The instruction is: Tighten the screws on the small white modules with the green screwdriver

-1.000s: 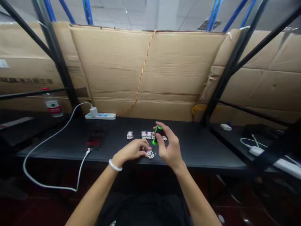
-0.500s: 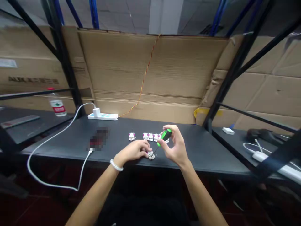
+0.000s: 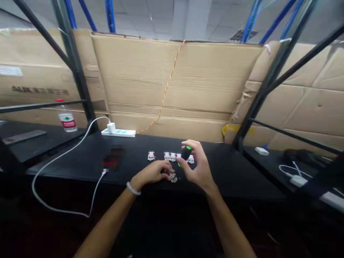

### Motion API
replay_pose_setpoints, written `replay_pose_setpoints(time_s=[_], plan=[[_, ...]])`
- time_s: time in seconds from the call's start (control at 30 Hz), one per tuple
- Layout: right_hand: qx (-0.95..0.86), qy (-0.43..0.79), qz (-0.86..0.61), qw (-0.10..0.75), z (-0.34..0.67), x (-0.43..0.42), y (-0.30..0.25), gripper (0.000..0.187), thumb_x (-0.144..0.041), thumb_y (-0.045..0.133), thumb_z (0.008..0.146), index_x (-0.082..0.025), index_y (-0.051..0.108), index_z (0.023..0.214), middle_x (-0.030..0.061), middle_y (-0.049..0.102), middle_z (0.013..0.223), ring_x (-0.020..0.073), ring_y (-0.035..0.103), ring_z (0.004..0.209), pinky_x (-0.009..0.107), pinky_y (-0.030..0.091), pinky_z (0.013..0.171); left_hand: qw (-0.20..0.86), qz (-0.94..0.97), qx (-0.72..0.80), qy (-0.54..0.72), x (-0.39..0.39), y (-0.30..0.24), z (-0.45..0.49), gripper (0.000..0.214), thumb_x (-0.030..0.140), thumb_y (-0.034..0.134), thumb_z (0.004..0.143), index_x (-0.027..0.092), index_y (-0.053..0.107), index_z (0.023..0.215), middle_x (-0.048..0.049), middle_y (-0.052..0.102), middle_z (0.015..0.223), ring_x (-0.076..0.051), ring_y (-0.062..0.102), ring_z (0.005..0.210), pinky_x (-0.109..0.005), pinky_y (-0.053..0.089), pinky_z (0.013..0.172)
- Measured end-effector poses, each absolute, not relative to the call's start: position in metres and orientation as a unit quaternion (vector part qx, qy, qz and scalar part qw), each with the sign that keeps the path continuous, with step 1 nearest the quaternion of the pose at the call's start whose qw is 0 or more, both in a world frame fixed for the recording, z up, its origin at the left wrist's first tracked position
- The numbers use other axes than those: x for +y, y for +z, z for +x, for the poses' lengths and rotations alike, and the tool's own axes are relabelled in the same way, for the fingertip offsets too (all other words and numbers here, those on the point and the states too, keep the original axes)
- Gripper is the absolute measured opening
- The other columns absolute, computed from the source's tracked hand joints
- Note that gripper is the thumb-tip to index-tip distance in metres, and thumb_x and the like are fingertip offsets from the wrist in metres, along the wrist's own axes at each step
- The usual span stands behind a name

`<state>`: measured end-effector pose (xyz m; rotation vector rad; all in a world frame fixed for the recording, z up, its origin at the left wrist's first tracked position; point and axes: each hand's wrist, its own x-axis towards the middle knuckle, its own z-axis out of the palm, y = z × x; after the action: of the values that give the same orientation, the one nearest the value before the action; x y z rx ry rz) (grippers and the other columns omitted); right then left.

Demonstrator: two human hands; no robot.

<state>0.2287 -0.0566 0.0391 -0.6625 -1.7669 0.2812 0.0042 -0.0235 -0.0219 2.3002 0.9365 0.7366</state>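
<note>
Near the middle of the front edge of the black table (image 3: 231,172), the left hand (image 3: 156,171) has its thumb and fingertips pinched on a small white part (image 3: 173,178), which lies on the tabletop just to the right of those fingers. The right hand (image 3: 197,166) grips a green-and-black screwdriver (image 3: 186,153) by the handle between thumb and fingers, tilted above the part – the shaft is too dark to make out, so whether its tip touches cannot be told. On the far side of the hands stand similar parts: a lone purple-and-white piece (image 3: 151,156) to the left, then a short row (image 3: 170,156) partly hidden by the right hand. The step in hand looks like driver work on the one pinched part, probably turning a screw; the next move seems to call for a firm left pinch and a tip squarely seated – a light twist, without tipping the piece
</note>
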Motion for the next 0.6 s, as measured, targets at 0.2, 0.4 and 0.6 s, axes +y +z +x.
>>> replay_pose_setpoints(time_s=[0.2,0.4,0.6], plan=[[-0.728,0.124,-0.315,0.596,0.23,-0.051,0.031,0.045,-0.03,0.058,0.104,-0.03,0.057,0.15,0.0095,0.062,0.125,0.0242,0.066,0.111,0.044,0.059,0.098,0.26,0.859,0.354,0.262,-0.024,-0.022,0.005,0.022,0.017,0.079,0.087,0.019,0.076,0.109,-0.0048,0.076,0.104,-0.021,0.068,0.09,-0.029,0.052,0.085],[-0.712,0.224,-0.249,0.618,0.233,-0.053,0.021,0.04,-0.03,0.052,0.108,-0.028,0.046,0.147,0.0132,0.066,0.135,0.0249,0.07,0.116,0.044,0.061,0.097,0.268,0.861,0.353,0.251,-0.024,-0.023,0.004,0.027,0.016,0.076,0.089,0.021,0.074,0.116,-0.0043,0.075,0.108,-0.021,0.067,0.09,-0.029,0.051,0.084],[-0.671,0.062,-0.303,0.673,0.229,-0.053,0.025,0.033,-0.033,0.082,0.09,-0.024,0.066,0.118,0.0092,0.063,0.12,0.0205,0.066,0.094,0.035,0.059,0.078,0.263,0.859,0.36,0.253,-0.023,-0.025,0.004,0.029,0.017,0.078,0.088,0.02,0.073,0.116,-0.0046,0.075,0.109,-0.021,0.067,0.091,-0.03,0.051,0.085]])
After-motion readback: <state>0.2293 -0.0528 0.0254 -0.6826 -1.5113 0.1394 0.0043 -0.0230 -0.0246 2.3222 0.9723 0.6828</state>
